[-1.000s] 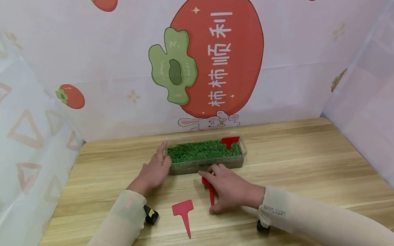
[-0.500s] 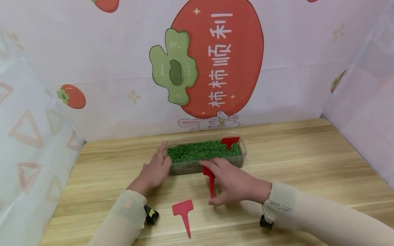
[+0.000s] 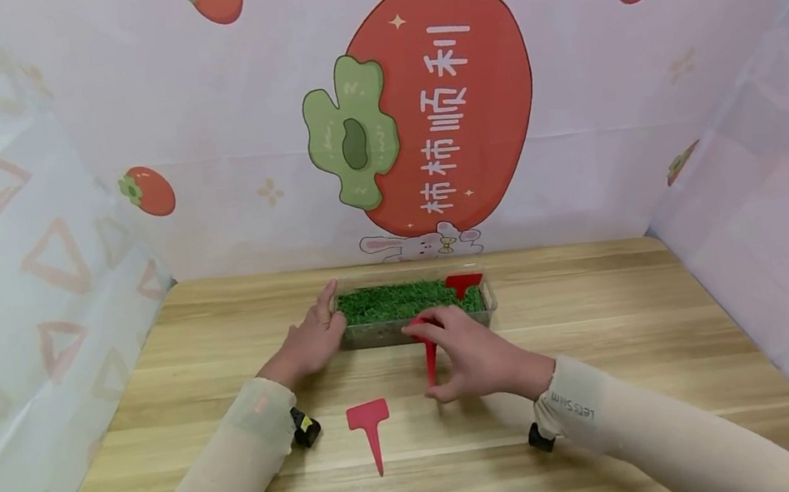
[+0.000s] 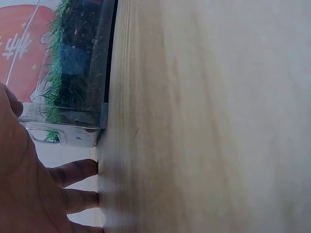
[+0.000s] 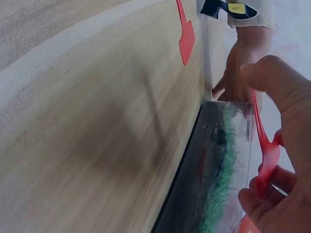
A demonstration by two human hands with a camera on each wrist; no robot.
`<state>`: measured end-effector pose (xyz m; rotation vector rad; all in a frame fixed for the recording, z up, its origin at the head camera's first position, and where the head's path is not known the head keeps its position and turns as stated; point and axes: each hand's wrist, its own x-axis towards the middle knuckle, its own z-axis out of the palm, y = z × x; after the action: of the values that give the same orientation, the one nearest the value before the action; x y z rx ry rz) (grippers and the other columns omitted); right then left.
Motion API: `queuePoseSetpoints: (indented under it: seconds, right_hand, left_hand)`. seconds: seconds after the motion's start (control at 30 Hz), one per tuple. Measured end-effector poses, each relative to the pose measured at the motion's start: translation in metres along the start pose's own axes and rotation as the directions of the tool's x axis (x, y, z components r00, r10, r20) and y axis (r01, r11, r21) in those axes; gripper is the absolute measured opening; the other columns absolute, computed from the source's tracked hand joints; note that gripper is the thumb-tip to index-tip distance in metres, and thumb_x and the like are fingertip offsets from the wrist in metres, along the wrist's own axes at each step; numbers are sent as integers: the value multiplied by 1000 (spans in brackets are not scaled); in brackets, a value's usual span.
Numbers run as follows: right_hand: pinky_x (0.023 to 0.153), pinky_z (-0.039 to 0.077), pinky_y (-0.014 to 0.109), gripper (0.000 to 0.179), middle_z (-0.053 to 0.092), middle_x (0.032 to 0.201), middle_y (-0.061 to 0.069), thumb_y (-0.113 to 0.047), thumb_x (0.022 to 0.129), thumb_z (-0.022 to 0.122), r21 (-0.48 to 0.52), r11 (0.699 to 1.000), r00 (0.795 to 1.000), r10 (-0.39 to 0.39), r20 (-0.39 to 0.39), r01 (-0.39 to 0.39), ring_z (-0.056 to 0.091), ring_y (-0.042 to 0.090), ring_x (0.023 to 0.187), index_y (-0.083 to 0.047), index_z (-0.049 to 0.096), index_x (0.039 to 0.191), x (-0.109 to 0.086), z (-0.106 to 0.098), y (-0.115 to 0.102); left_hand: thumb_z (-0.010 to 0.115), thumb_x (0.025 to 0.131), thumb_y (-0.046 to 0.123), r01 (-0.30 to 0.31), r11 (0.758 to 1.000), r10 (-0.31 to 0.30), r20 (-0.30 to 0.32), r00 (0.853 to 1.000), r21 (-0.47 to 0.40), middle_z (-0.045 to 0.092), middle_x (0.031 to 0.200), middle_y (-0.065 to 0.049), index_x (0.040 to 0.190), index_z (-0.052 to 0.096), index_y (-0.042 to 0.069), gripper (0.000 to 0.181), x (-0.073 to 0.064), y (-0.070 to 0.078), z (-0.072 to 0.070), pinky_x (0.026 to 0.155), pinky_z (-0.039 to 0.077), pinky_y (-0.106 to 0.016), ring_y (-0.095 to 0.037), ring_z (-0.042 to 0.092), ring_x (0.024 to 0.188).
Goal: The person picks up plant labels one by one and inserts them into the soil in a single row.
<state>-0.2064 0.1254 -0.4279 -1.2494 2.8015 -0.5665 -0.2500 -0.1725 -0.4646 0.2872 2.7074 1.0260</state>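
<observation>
My right hand pinches a red marker at the clear tray's six o'clock.
My fingers cover part of its head, my thumb at its tip; grass hides the planted marker's lower stem. My left hand lies outstretched at the tray's nine o'clock end.

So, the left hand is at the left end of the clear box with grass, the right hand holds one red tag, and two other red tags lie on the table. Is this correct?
Not quite: only one other red tag lies on the table. The remaining tag stands in the grass, as the head view shows. The rest is right.
</observation>
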Motion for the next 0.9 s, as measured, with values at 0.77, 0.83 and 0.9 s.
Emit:
queuePoseSetpoints:
  seconds: [0.77,0.83,0.9]
  right_hand:
    - [87,56,35,43,62,117,4,10,89,66,42,992,931,-94,-352,116,58,18,107,-14,70,125,5,-28,14]
    - [87,56,35,44,66,113,4,14,87,64,43,991,920,-100,-378,126,61,17,105,-12,71,122,8,-32,16]
    - [89,57,36,41,69,112,4,11,89,64,54,990,914,-95,-394,127,65,17,103,-11,70,124,11,-36,16]
  left_hand:
    - [18,108,41,1,1000,-1,-7,1000,4,8,168,-14,162,-11,28,62,0,4,0,111,-4,-77,-43,10,153]
    - [18,108,41,0,1000,0,-8,1000,5,8,168,-14,162,-11,29,62,0,4,1,111,-4,-77,-43,10,153]
    - [17,108,41,0,1000,0,-7,1000,8,7,168,-14,161,-12,30,62,1,3,1,111,-4,-77,-43,9,153]
